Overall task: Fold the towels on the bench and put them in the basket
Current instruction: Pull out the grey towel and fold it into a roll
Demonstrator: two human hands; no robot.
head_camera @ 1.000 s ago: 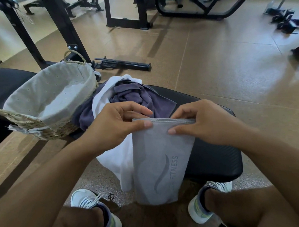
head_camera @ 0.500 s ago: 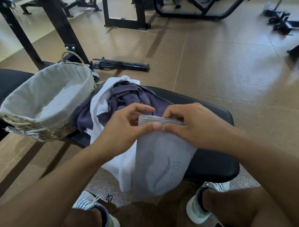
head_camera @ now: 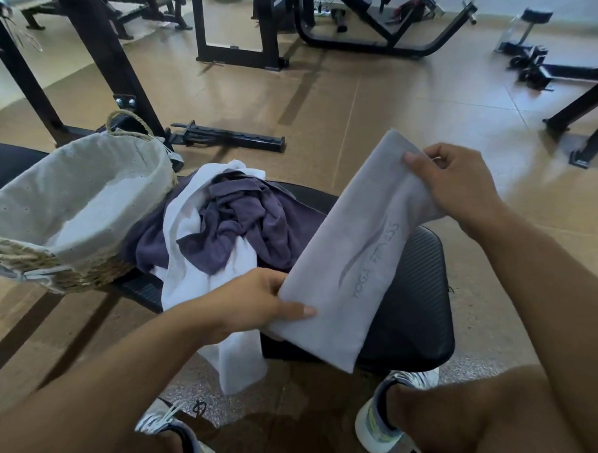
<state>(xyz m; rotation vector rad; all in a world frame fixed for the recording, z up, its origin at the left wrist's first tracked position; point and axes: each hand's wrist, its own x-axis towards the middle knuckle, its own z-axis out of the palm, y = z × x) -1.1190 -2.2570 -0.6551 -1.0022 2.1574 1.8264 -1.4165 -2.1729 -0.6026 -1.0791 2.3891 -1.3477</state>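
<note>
The person is holding a grey towel [head_camera: 356, 244], already folded into a long strip, slantwise above the worktop [head_camera: 414, 310]: the left hand [head_camera: 260, 303] is clamping its near end with fingers [head_camera: 294, 312] closed on the cloth, and the right hand [head_camera: 460, 181] is pinching the far end, probably keeping it taut so the layers stay aligned for the next fold. Left of the left fingers, a white towel [head_camera: 196, 258] and a purple towel [head_camera: 242, 222] are lying crumpled, and beyond them the lined basket [head_camera: 84, 215] is sitting within reach.
</note>
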